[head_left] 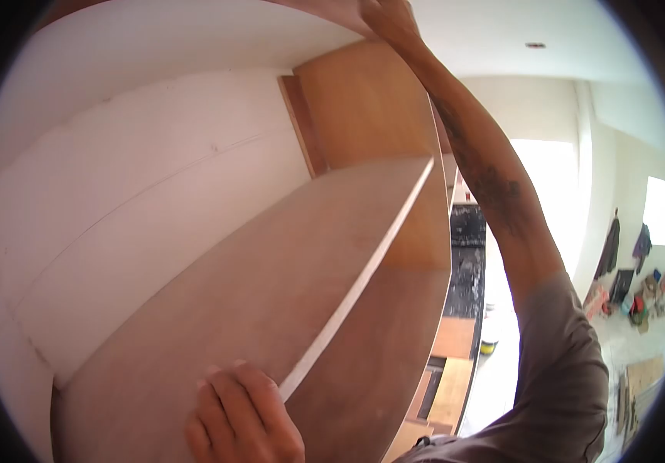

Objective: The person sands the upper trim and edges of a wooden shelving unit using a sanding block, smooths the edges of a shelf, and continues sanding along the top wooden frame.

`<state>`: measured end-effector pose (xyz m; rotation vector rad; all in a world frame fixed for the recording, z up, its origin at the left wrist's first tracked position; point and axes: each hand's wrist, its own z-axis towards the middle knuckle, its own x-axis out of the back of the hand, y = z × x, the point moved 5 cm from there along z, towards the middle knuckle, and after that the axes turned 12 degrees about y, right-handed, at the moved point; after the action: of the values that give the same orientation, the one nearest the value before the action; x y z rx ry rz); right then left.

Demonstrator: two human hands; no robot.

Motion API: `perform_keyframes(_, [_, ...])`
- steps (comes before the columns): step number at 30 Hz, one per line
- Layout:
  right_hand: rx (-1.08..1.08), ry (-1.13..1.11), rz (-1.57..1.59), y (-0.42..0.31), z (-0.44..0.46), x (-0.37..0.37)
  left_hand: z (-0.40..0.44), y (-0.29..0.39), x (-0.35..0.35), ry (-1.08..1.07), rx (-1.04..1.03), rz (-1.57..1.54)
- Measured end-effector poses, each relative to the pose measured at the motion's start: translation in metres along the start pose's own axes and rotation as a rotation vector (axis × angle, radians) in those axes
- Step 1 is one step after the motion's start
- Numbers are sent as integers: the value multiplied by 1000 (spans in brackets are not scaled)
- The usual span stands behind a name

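My left hand (248,420) is at the near end of a wooden shelf board (255,262), its fingers bent over the pale front edge. The board lies inside an open wooden cabinet, in front of a white wall (140,177). High up, my right hand (388,17) is closed at the cabinet's upper corner, beside the top of the brown side panel (371,100). The frame's upper border cuts off part of this hand, and what its fingers grip cannot be made out. A lower board (363,363) shows beneath the shelf.
A narrow wood strip (302,127) stands against the wall by the side panel. Beyond the cabinet are a dark, paint-marked surface (468,262) and wooden pieces (452,382). Clothes (610,247) hang at the far right, above bags and clutter (649,297) on the floor.
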<state>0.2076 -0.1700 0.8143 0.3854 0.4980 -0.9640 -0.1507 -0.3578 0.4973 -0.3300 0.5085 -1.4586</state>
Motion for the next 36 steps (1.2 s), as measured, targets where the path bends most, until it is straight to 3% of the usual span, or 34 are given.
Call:
perform_keyframes(3, [-18, -17, 25, 7, 6, -16, 1, 1, -1, 8, 10, -2])
perform_keyframes(4, [90, -61, 0, -36, 10, -4, 2, 1, -3, 9, 10, 1])
perform_keyframes(7, [-123, -184, 18, -54, 3, 10, 0, 1, 0, -20, -23, -13])
perform_keyframes(10, [164, 93, 50, 19, 4, -20, -4, -3, 2, -4, -2, 16])
perform_keyframes(13, [20, -120, 65, -79, 9, 3, 1, 0, 2, -27, 9, 35])
perform_keyframes(14, [211, -10, 88, -82, 9, 1, 9, 1, 11, -64, 25, 66])
perform_keyframes(17, [128, 55, 51, -30, 2, -6, 12, -2, 16, -107, 16, 64])
perform_keyframes(20, [-66, -176, -68, -25, 10, -13, 8, -4, 19, -119, 10, 85])
perform_keyframes(23, [251, 97, 193, -89, 1, 6, 13, 0, 16, -127, 32, 97])
perform_keyframes(24, [123, -30, 25, -62, 5, 0, 12, 0, 18, -137, 34, 90])
perform_keyframes(27, [9, 25, 25, 7, 4, -15, 14, -3, 17, -131, 26, 98])
perform_keyframes(28, [49, -6, -68, -15, 6, -14, 14, -4, 18, -114, 38, 92])
perform_keyframes(31, [78, -96, 51, -85, 4, 5, 10, 1, 11, -64, 43, 34])
perform_keyframes(35, [124, 86, 6, 25, 3, -21, 9, -2, 13, -144, 12, 76])
perform_keyframes(36, [374, 1, -222, 45, 12, -44, 12, -3, 15, -194, -9, 117])
